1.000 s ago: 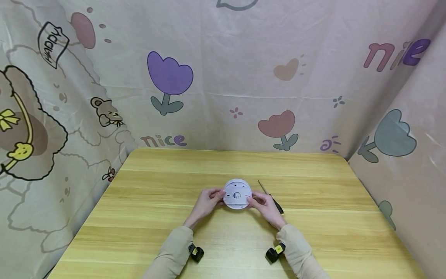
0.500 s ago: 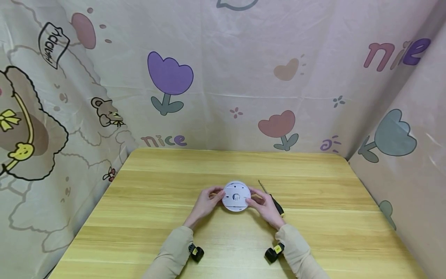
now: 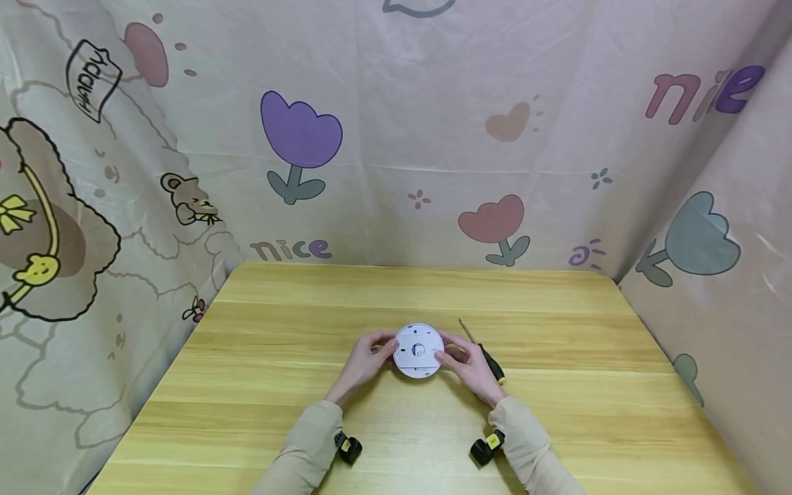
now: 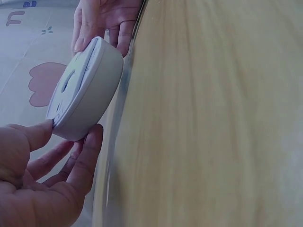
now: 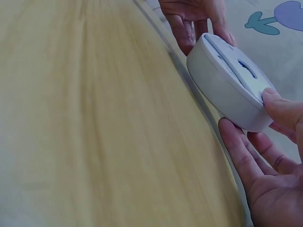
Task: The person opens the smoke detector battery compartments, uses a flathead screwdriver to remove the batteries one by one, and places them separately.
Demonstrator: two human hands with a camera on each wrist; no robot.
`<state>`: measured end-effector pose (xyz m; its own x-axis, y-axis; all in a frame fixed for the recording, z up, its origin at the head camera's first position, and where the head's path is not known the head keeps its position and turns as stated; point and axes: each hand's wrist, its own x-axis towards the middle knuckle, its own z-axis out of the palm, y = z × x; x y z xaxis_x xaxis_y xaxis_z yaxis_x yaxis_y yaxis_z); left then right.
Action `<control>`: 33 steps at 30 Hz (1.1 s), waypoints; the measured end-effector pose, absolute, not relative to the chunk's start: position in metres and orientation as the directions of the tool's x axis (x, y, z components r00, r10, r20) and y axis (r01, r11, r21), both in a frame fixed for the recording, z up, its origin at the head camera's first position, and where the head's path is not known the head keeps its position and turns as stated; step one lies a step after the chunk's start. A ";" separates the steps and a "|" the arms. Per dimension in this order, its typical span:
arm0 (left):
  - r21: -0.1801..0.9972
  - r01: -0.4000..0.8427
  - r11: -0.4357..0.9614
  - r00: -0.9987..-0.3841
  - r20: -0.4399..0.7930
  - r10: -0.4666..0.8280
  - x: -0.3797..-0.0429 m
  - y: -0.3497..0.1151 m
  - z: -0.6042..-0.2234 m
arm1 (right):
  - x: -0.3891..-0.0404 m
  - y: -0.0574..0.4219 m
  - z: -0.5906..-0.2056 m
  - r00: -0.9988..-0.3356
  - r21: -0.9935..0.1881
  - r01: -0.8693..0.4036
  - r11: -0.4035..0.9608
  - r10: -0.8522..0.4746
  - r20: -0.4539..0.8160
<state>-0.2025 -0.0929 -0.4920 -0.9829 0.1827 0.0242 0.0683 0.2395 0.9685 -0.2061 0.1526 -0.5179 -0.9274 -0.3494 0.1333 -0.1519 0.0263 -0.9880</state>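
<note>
Both hands hold a round white device (image 3: 419,350) above the middle of the table, one at each side. Its flat back, with small slots and a round central opening, faces up toward the head camera. My left hand (image 3: 366,362) pinches the left rim, thumb on the flat face and fingers beneath, as the left wrist view shows at the device's thick side wall (image 4: 97,90). On the opposite rim, my right hand (image 3: 471,366) grips the same way, its thumb (image 5: 284,106) pressing the flat face. The device's underside is hidden in the head view.
A screwdriver (image 3: 491,361) with a black and yellow handle lies on the wooden table (image 3: 278,330), right beside the right hand. Small black cameras (image 3: 349,450) sit on both wrists. Printed cloth (image 3: 396,124) hangs behind the table and along its sides.
The device has shifted slightly nearer and left in the head view, and its flat back has tilted to face the head camera more fully. Both hands keep their hold; the screwdriver stays put.
</note>
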 end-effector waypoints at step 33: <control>0.947 0.048 0.317 -0.980 -0.017 0.200 -0.203 -0.097 -0.494 | -0.205 0.152 -0.517 -0.947 -0.960 -0.191 0.204 -0.297 0.125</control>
<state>-0.2029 -0.0967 -0.4944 -0.9796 0.2004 -0.0169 0.0485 0.3168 0.9472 -0.2049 0.1519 -0.5168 -0.9467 -0.2969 0.1249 -0.1908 0.2044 -0.9601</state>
